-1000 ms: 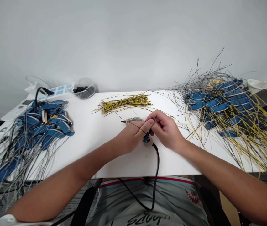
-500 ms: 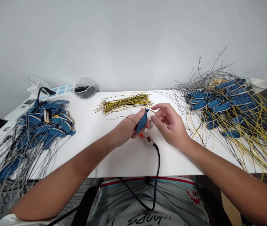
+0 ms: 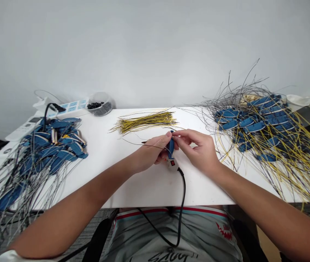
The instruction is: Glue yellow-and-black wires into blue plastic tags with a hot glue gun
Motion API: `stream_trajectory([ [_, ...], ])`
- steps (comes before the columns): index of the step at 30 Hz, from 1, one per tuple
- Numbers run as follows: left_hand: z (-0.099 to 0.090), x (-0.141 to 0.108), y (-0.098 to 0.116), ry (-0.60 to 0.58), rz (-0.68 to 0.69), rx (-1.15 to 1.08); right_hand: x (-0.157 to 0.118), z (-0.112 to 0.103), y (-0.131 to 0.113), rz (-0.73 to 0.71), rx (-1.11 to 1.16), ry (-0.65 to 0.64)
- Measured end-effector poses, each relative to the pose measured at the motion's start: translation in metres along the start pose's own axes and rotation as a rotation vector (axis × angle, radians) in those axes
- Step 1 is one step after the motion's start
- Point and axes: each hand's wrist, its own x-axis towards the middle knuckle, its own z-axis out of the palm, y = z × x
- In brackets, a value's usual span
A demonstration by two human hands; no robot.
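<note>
My left hand [image 3: 155,148] is closed around a small curved blue piece [image 3: 171,146], held nearly upright with the thumb near its top end. A thin dark wire [image 3: 133,142] trails leftward across that hand. Thumb and forefinger of my right hand [image 3: 197,147] are pinched together at the blue piece's upper right side. Whatever lies between those fingertips is too small to make out. Just below my hands, a white corded tool [image 3: 173,165] with a red switch rests on the table, partly hidden by them.
Yellow and black wires [image 3: 146,121] lie bundled on the white table [image 3: 144,189]. Wired blue pieces are heaped at left [image 3: 54,145] and right [image 3: 255,125]. A clear tub [image 3: 100,105] of small black parts stands by a power strip [image 3: 73,105]. A black cord [image 3: 183,196] drops over the front edge.
The blue piece has turned more upright and shifted slightly right and down. My right fingers have closed together and come up against it.
</note>
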Motion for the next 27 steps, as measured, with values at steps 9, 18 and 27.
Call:
stream_trajectory([
  [9,0.0019,-0.0016,0.0012,-0.072,0.004,-0.009,0.0014,0.0021,-0.0004,0.213,0.296,-0.031],
  [18,-0.0003,-0.0031,0.0025,-0.082,-0.007,-0.039,0.0045,-0.0027,-0.0011,0.305,0.494,-0.114],
  [27,-0.0018,-0.0071,0.0073,-0.107,0.009,0.086,0.0058,-0.0032,-0.0004,0.339,0.615,-0.238],
])
